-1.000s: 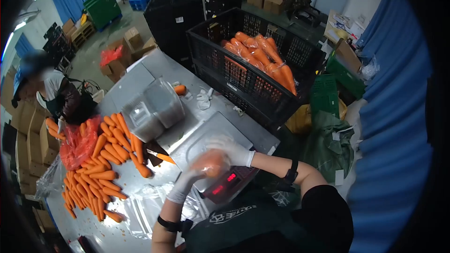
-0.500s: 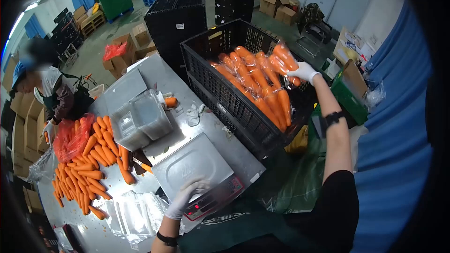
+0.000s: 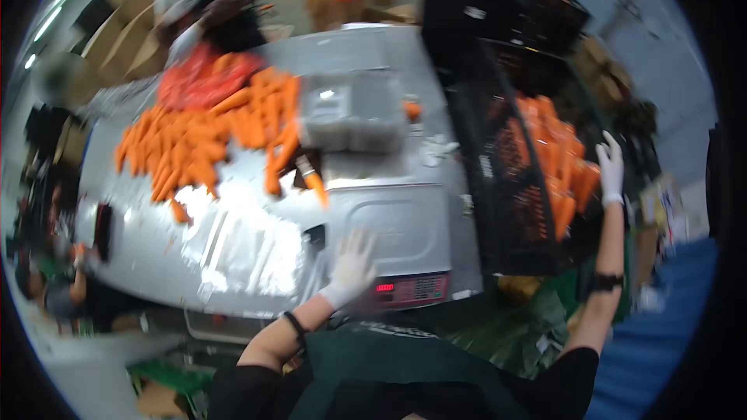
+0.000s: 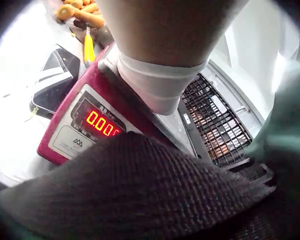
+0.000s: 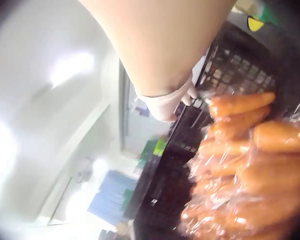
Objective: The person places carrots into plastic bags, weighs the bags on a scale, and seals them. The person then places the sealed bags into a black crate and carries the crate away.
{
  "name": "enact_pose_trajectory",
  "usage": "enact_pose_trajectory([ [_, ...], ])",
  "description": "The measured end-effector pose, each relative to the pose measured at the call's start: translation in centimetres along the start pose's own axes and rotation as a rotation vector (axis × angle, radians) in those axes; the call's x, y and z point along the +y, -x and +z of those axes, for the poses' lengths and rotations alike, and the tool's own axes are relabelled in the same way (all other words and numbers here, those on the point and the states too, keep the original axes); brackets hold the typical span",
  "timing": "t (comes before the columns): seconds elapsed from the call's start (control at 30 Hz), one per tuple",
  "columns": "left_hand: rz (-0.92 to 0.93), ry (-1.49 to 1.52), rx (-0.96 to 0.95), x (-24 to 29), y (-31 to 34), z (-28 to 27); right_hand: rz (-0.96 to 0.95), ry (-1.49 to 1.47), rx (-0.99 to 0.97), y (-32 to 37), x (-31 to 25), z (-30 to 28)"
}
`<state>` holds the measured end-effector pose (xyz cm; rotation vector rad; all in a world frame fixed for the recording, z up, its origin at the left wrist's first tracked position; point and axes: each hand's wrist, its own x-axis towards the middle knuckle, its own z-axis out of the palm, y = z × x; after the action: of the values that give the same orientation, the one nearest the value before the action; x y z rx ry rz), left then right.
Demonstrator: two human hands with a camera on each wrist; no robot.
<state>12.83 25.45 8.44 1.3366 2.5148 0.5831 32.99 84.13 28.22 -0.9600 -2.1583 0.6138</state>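
In the head view the gloved left hand (image 3: 352, 268) lies with spread fingers at the left edge of the weighing scale (image 3: 397, 225), whose red display is lit. The left wrist view shows that display (image 4: 102, 123) close up and the glove cuff (image 4: 157, 82); the fingers are hidden. Over the far side of the black crate (image 3: 498, 163), the gloved right hand (image 3: 611, 167) has its fingers extended and holds nothing. Bagged carrots (image 3: 556, 159) fill part of the crate. The right wrist view shows the right hand (image 5: 167, 105) beside the bagged carrots (image 5: 240, 170).
Loose carrots (image 3: 179, 148) and a red bag (image 3: 204, 82) cover the table's left part, near another person. Clear plastic containers (image 3: 350, 113) stand behind the scale. Flat clear bags (image 3: 241, 253) and an orange-handled knife (image 3: 313, 180) lie left of it.
The right hand has let go of the bagged carrots it held over the crate. The left hand has flattened at the scale's left side. The head view has turned left.
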Motion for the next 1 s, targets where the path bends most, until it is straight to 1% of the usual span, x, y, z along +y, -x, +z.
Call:
enact_pose_trajectory([
  [0.03, 0.015, 0.02, 0.015, -0.2, -0.1, 0.2, -0.072, -0.081, -0.093, 1.1, -4.9, 1.8],
  [0.07, 0.042, 0.037, 0.026, -0.7, -0.2, 0.5, -0.119, -0.257, -0.245, 4.0, -11.8, 4.0],
  [0.1, 0.061, 0.087, 0.041, -1.0, -0.2, 0.4, -0.221, -0.341, -0.364, 7.4, -17.8, 6.6],
  [0.13, 0.094, 0.14, 0.055, -1.6, -0.1, 0.2, -0.417, -0.268, -0.498, 11.7, -25.3, 8.5],
  [0.17, 0.153, 0.175, 0.01, -2.4, -0.2, -0.6, -0.481, -0.248, -0.614, 15.7, -28.9, 11.4],
  [0.2, 0.224, 0.215, -0.032, -3.3, -0.2, -1.8, -0.613, -0.216, -0.734, 19.1, -30.7, 14.2],
  [0.23, 0.306, 0.371, -0.002, -4.8, -0.1, -2.9, -0.919, -0.093, -0.842, 21.7, -31.8, 17.4],
  [0.27, 0.307, 0.372, 0.01, -6.3, 0.3, -4.8, -0.923, 0.013, -0.925, 24.9, -31.6, 20.3],
  [0.3, 0.055, 0.707, -0.082, -8.2, 1.1, -7.3, -0.851, 0.1, -1.017, 27.5, -30.8, 23.4],
  [0.33, -0.21, 1.041, -0.182, -10.6, 2.3, -9.2, -0.667, 0.072, -1.006, 30.2, -28.5, 26.5],
  [0.37, -0.271, 0.908, -0.001, -14.5, 3.7, -9.8, -0.634, 0.302, -0.932, 33.3, -27.1, 27.7],
  [0.4, -0.331, 0.764, 0.18, -19.4, 4.7, -9.7, -0.602, 0.525, -0.843, 34.8, -26.7, 28.7],
  [0.43, -0.542, 0.808, 0.256, -24.2, 5.2, -9.2, -0.612, 0.521, -0.851, 34.5, -27.1, 29.4],
  [0.47, -0.6, 0.525, 0.29, -28.8, 6.1, -9.9, -0.513, 0.389, -0.92, 34.2, -27.3, 29.6],
  [0.5, -0.593, 0.278, 0.175, -31.7, 6.3, -11.6, -0.395, 0.255, -0.984, 34.5, -27.1, 29.7],
  [0.53, -0.565, 0.03, 0.049, -34.1, 5.7, -13.1, -0.449, 0.178, -0.865, 34.9, -26.6, 30.6],
  [0.6, -0.517, 0.1, 0.318, -38.5, 1.7, -13.8, -0.348, 0.175, -0.732, 34.3, -28.6, 31.8],
  [0.63, -0.601, 0.252, 0.418, -40.9, -0.9, -13.2, -0.336, 0.176, -0.708, 34.6, -28.9, 32.1],
  [0.67, -0.679, 0.412, 0.525, -43.0, -3.7, -13.1, -0.361, 0.22, -0.672, 34.6, -29.3, 32.4],
  [0.7, -0.789, 0.565, 0.478, -44.4, -5.9, -14.3, -0.397, 0.267, -0.639, 34.2, -29.6, 32.8],
  [0.73, -0.777, 0.576, 0.495, -45.1, -7.5, -14.7, -0.353, 0.221, -0.644, 34.3, -29.7, 32.9],
  [0.8, -1.082, 0.721, 0.66, -45.9, -10.4, -14.7, -0.338, 0.18, -0.639, 34.7, -29.1, 33.0],
  [0.83, -1.121, 0.816, 0.675, -43.6, -10.4, -17.1, -0.338, 0.202, -0.62, 35.0, -29.3, 33.1],
  [0.87, -1.212, 0.69, 0.664, -44.9, -11.7, -16.3, -0.337, 0.224, -0.602, 35.3, -29.6, 33.1],
  [0.93, -1.325, 0.47, 0.594, -45.2, -13.6, -15.3, -0.363, 0.259, -0.581, 35.5, -30.1, 33.5],
  [0.97, -1.332, 0.473, 0.595, -45.5, -14.1, -14.9, -0.315, 0.258, -0.573, 35.4, -30.3, 33.8],
  [1.0, -1.319, 0.509, 0.655, -45.4, -14.2, -15.2, -0.264, 0.257, -0.566, 35.4, -30.7, 33.9],
])
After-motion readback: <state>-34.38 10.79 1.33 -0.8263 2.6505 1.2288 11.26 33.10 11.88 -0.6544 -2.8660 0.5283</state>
